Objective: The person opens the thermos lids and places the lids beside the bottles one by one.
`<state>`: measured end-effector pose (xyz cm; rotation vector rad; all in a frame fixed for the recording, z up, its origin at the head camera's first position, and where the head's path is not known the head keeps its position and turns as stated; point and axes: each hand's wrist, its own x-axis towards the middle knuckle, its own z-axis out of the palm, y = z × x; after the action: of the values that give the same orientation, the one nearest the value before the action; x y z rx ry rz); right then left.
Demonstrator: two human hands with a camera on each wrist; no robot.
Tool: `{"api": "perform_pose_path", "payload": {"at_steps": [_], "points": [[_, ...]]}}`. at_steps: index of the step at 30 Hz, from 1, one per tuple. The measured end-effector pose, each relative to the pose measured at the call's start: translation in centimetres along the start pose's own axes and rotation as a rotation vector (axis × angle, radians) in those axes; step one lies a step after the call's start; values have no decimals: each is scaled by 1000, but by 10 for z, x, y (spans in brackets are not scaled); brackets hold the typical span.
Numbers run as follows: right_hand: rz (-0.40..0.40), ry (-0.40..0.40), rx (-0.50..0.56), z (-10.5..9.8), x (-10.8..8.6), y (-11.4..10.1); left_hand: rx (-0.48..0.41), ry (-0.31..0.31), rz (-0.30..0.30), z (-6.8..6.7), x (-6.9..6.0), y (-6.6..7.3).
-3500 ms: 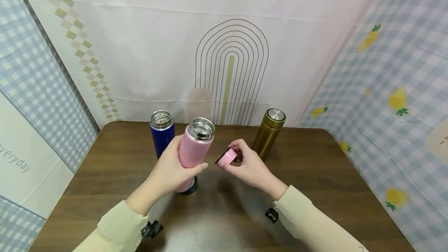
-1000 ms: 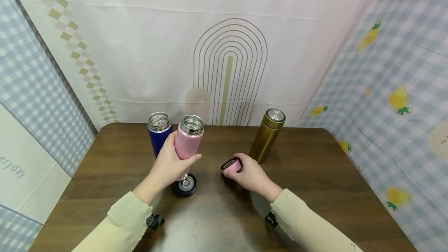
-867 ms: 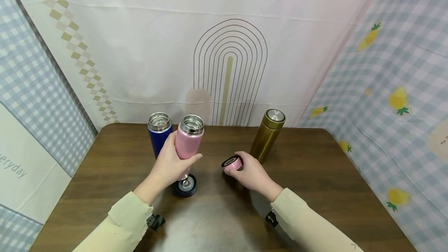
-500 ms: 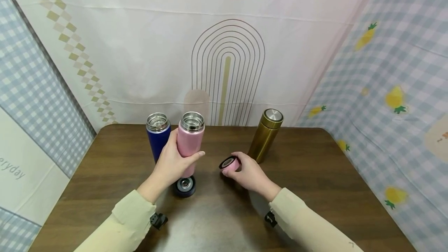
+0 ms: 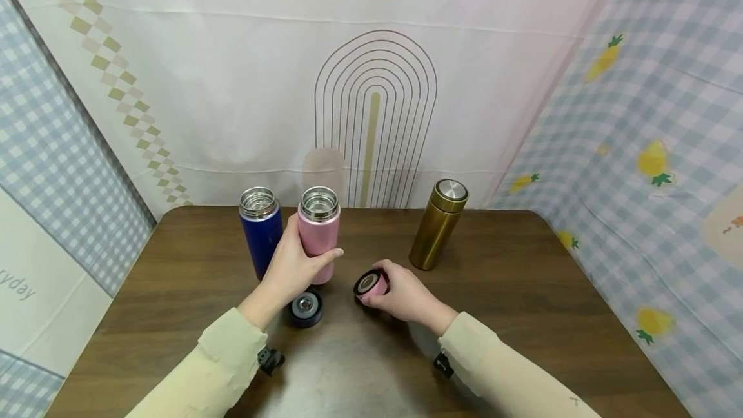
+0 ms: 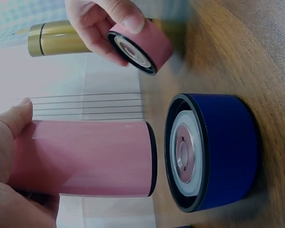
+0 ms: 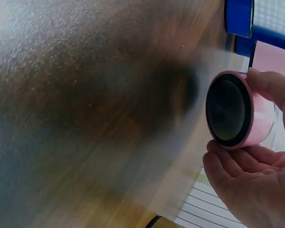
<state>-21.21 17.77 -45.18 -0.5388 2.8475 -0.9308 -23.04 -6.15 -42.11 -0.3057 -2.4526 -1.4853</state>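
Our left hand (image 5: 290,268) is curled round the uncapped pink bottle (image 5: 319,234) beside the blue bottle (image 5: 262,237), our right hand (image 5: 406,295) pinches the tilted pink lid (image 5: 380,287) above the table (image 5: 522,308), and a leftward nudge, we judge, could topple the blue bottle.

Place: indoor, cloth-screened; home vs. studio unclear | rear: creased wht printed cloth (image 5: 232,82) | sides: blu chk'd cloth (image 5: 685,82) | brn wood-look tbl (image 5: 522,289)

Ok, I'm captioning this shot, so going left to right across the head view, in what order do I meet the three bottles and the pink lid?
Blue bottle, pink bottle, pink lid, gold bottle.
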Motion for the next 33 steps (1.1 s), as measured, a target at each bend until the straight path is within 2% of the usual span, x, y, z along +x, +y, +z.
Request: {"api": "perform_pose_path", "payload": {"at_steps": [9, 18, 25, 29, 33], "points": [[-9, -89, -29, 6, 1, -2, 6, -20, -29, 7, 5, -10], [23, -109, -29, 9, 3, -2, 20, -36, -48, 10, 8, -22], [-16, -100, -8, 3, -4, -1, 30, -67, -104, 6, 6, -27], [2, -34, 22, -12, -14, 4, 44, -103, -102, 4, -2, -26], [53, 59, 39, -35, -28, 15, 43, -112, -63, -2, -25, -21]]}}
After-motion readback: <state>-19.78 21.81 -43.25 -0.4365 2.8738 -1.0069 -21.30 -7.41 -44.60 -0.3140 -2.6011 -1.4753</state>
